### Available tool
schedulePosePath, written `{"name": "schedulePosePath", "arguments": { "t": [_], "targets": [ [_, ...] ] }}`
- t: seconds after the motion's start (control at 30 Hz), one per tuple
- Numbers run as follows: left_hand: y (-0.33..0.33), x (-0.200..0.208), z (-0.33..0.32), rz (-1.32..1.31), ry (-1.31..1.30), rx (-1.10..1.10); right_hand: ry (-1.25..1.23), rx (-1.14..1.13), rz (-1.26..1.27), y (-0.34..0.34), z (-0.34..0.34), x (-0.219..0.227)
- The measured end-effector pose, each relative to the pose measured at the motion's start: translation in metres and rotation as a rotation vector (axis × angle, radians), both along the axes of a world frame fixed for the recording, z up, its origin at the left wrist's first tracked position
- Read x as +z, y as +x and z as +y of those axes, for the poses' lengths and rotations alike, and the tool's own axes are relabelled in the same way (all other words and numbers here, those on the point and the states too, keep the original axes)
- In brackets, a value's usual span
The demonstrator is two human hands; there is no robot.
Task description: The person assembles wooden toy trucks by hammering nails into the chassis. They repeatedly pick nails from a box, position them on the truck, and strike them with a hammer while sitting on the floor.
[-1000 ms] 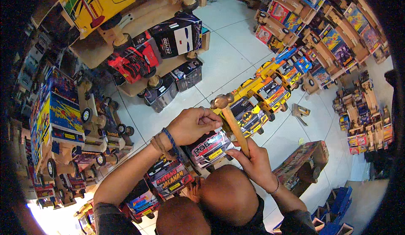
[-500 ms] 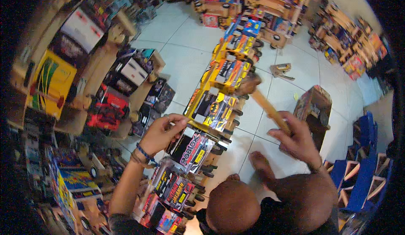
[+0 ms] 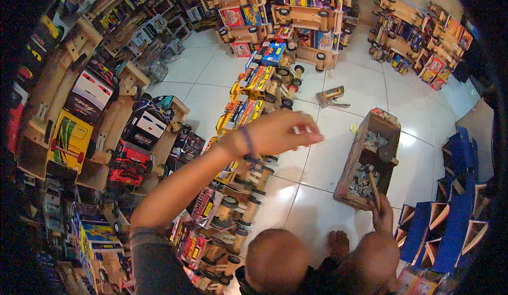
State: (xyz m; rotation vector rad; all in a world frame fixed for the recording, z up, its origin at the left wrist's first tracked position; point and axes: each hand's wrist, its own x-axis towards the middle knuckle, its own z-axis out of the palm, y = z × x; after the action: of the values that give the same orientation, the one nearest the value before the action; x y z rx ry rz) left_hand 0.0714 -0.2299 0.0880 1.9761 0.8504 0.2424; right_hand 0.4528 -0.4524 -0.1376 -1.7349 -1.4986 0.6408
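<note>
My left hand (image 3: 283, 132) reaches rightward above a long row of wooden toy trucks (image 3: 248, 80), its fingers loosely bent and apart with nothing in them. The trucks are wrapped in bright printed panels, and their black wheels point to the right. The left forearm hides the middle of the row. At the right, my right hand (image 3: 383, 214) is closed around the wooden handle of a hammer (image 3: 374, 187). The hammer's far end lies in an open wooden box (image 3: 346, 176) holding small grey metal pieces; its head is hard to make out there.
A staple gun (image 3: 331, 96) lies on the white tiled floor (image 3: 296, 160) beyond the box. Stacked toy trucks (image 3: 307, 14) stand at the back, with more at the left (image 3: 129, 162). Blue wooden pieces (image 3: 455, 210) are lined up at the right. My knees (image 3: 278, 260) are at the bottom.
My right hand has brought the hammer from over the truck row down to the box. My left hand has left the trucks' edge and swung right across the row. The view has shifted too.
</note>
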Motion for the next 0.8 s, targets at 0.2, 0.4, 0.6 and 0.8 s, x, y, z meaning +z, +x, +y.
{"name": "schedulePosePath", "arguments": {
  "t": [0.2,0.4,0.6,0.8],
  "targets": [
    [0.178,-0.105,0.024,-0.083,0.287,-0.155,-0.166,0.017,-0.028,-0.005,-0.014,0.003],
    [0.266,-0.196,0.001,0.03,0.448,-0.167,-0.188,0.061,0.104,-0.002,-0.017,0.01],
    [0.236,-0.186,-0.005,-0.063,0.301,-0.159,-0.161,0.1,0.094,0.008,-0.042,0.005],
    [0.241,-0.187,-0.008,-0.117,0.211,0.002,-0.279,0.129,0.186,0.007,-0.056,0.014]
  ]
}}
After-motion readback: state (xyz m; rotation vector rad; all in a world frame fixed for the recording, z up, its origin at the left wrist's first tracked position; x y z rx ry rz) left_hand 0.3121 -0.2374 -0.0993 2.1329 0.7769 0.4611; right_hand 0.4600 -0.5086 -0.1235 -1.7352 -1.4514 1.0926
